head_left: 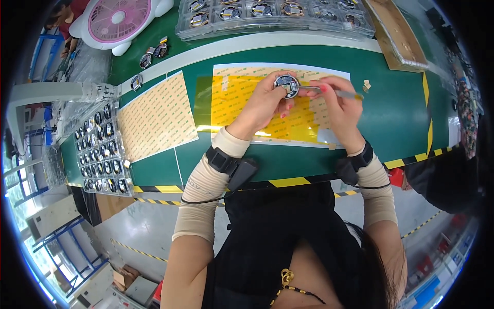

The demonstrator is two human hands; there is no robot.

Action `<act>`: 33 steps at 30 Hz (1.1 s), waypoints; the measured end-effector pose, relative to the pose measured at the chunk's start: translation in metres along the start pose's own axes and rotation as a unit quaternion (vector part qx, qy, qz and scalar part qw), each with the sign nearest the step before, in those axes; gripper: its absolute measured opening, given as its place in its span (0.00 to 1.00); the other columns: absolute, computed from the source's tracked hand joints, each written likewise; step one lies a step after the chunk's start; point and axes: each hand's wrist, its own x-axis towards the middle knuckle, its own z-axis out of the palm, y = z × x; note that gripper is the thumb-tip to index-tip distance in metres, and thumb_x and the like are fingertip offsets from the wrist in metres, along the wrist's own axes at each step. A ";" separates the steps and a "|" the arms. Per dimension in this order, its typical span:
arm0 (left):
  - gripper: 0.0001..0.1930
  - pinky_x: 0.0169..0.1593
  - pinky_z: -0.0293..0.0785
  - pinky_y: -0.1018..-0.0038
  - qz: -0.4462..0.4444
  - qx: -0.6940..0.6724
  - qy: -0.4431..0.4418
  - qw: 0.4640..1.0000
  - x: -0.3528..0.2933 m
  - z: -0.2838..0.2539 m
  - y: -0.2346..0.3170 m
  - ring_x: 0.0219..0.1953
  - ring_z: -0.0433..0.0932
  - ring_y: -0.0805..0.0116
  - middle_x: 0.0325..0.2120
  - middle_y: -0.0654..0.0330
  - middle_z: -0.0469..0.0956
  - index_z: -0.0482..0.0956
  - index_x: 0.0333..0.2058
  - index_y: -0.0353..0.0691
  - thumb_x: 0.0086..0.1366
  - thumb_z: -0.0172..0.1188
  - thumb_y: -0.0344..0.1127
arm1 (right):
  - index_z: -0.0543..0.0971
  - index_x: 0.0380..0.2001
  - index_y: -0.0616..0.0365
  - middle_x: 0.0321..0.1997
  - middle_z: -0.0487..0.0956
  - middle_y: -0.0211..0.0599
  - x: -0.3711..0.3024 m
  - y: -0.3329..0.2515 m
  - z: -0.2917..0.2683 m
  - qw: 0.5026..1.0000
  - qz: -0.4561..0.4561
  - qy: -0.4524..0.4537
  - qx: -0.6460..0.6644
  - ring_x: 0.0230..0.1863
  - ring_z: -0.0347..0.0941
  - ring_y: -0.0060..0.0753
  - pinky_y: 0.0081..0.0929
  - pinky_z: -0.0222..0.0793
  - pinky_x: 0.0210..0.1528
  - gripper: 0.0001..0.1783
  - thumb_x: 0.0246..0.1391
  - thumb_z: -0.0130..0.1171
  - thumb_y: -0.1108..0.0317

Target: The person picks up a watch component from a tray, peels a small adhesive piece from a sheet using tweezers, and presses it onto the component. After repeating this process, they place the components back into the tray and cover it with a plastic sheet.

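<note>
Over the workbench, my left hand grips a small round electronic module with a dark rim and a circuit board inside, its face turned up. My right hand pinches metal tweezers, whose tips reach the module's right edge; whether they touch it I cannot tell. Below both hands lies a beige adhesive sheet on white backing, largely covered by a see-through yellow film. A second beige printed sheet lies to the left.
A clear tray of round modules stands at the left, stacked clear trays at the back. Loose modules lie near a pink-and-white fan. A cardboard box is at back right; yellow-black tape marks the bench's front edge.
</note>
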 end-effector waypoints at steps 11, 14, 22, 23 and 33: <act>0.16 0.21 0.61 0.79 -0.004 -0.127 -0.041 0.991 0.003 -0.007 -0.003 0.20 0.63 0.73 0.33 0.53 0.71 0.62 0.48 0.37 0.61 0.36 0.29 | 0.70 0.35 0.70 0.41 0.74 0.47 -0.003 0.004 -0.004 0.982 -0.129 -0.081 -0.111 0.41 0.73 0.35 0.25 0.70 0.44 0.07 0.52 0.48 0.79; 0.16 0.26 0.63 0.76 -0.001 -0.204 -0.079 0.976 0.005 -0.009 -0.004 0.23 0.64 0.72 0.35 0.53 0.72 0.62 0.47 0.38 0.63 0.33 0.34 | 0.72 0.34 0.71 0.41 0.74 0.46 -0.003 0.004 -0.001 0.988 -0.099 -0.071 -0.092 0.44 0.72 0.35 0.26 0.69 0.46 0.07 0.51 0.49 0.80; 0.17 0.30 0.62 0.78 0.009 -0.206 -0.079 0.975 0.002 -0.004 0.000 0.27 0.65 0.71 0.35 0.59 0.70 0.63 0.48 0.39 0.64 0.35 0.40 | 0.72 0.35 0.71 0.41 0.74 0.47 -0.004 0.004 -0.003 0.993 -0.072 -0.069 -0.064 0.43 0.72 0.37 0.28 0.69 0.47 0.07 0.53 0.48 0.79; 0.17 0.30 0.62 0.78 0.009 -0.207 -0.078 0.975 0.002 -0.004 0.000 0.27 0.65 0.71 0.35 0.59 0.70 0.63 0.48 0.39 0.64 0.35 0.40 | 0.72 0.35 0.71 0.41 0.74 0.47 -0.004 0.003 -0.002 0.993 -0.071 -0.070 -0.064 0.43 0.72 0.37 0.28 0.69 0.47 0.07 0.53 0.48 0.79; 0.16 0.28 0.63 0.78 0.040 -0.161 -0.071 0.984 0.003 0.000 0.000 0.25 0.65 0.72 0.38 0.51 0.71 0.61 0.46 0.40 0.65 0.29 0.36 | 0.72 0.36 0.71 0.41 0.74 0.48 -0.003 -0.001 -0.001 0.998 -0.036 -0.045 -0.011 0.38 0.75 0.38 0.28 0.72 0.41 0.09 0.55 0.46 0.76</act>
